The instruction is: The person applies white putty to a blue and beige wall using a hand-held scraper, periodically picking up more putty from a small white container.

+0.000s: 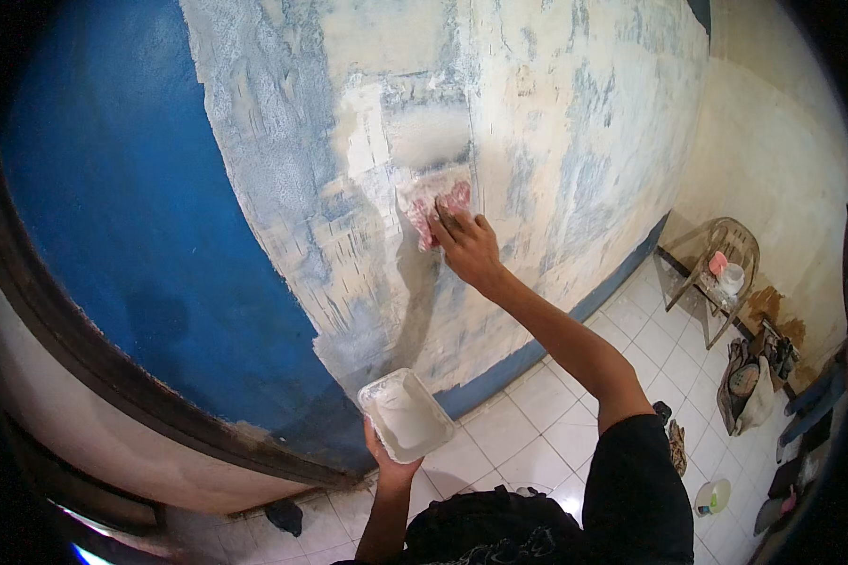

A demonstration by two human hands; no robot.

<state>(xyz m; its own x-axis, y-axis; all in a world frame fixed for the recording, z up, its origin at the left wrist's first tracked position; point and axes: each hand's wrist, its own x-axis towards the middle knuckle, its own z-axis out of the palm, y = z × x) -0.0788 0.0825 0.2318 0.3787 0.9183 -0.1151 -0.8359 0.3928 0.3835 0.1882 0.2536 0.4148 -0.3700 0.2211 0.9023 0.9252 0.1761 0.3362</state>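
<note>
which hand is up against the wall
The right hand: it holds a pink-and-white tool against the patchy wall, while the left hand, lower down, holds the white tub.

No legible text, labels, numbers or signs in view.

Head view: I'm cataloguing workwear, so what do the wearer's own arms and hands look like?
The right arm has a short black sleeve; both forearms are bare where visible. The right hand wears no glove, and no watch shows at its wrist. The left hand, partly hidden, also looks gloveless.
</note>
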